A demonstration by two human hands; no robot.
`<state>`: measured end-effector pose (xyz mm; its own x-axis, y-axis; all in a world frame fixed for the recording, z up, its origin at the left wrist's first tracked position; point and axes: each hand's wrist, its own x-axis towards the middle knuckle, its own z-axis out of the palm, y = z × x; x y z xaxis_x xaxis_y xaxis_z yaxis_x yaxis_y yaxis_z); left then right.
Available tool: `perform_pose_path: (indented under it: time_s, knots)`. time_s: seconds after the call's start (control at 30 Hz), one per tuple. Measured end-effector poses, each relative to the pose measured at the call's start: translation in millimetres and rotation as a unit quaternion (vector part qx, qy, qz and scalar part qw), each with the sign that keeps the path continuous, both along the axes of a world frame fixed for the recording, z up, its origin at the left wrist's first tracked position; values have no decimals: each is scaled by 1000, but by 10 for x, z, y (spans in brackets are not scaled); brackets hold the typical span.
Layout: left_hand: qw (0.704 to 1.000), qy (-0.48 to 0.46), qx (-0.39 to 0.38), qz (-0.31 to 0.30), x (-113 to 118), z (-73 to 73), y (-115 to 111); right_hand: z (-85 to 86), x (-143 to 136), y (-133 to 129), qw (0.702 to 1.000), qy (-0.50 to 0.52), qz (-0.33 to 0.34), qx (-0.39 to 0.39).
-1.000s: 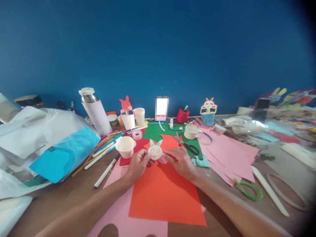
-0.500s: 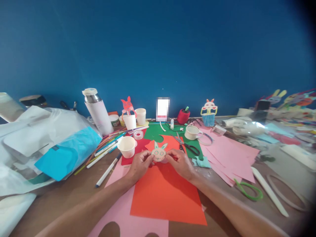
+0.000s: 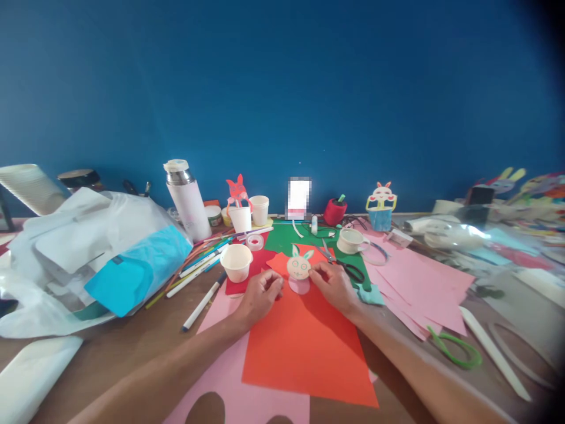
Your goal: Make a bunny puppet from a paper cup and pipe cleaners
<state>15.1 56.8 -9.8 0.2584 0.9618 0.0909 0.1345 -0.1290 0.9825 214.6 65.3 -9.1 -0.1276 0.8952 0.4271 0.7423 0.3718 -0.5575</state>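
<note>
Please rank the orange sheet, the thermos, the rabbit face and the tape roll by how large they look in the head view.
1. Orange sheet, by far
2. Thermos, though it stands farther back
3. Rabbit face, ears included
4. Tape roll

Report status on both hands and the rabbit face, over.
Right hand holding rabbit face by its edge. Left hand apart, nothing visible in it. Scissors close behind right hand.
</note>
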Motion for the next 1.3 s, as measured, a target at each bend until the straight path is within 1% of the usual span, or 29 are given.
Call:
perform_pose_path:
  time_s: [0.13,0.27,0.43,0.63,0.7,0.77,0.83,0.9,1.03,1.13,1.3]
  knots:
    - [999,30,15,-4,-10,5,-8,-16,38,79,998,-53,-35,12]
    - [999,38,18,-9,-20,24,-13,-11,65,118,991,-119,-67,16]
    - [998,41,33,-17,-37,19,-7,-2,66,124,982,-178,-56,11]
    - [997,56,47,-19,-35,28,-13,51,57,97,984,-169,-52,27]
    - [993,85,77,-27,-25,42,-28,103,28,97,987,-156,-32,40]
    - [983,129,122,-38,-14,61,-51,172,-39,116,989,-142,8,44]
    - [969,175,167,-51,-5,78,-80,248,-153,159,990,-129,55,29]
    - [948,226,214,-66,0,87,-108,319,-307,222,989,-116,91,5]
    - [889,330,301,-106,2,63,-137,398,-659,368,980,-110,161,-28]
    - [862,367,327,-122,3,21,-133,393,-878,464,971,-113,204,-52]
    - [849,394,329,-124,1,-16,-126,334,-1099,559,959,-100,254,-74]
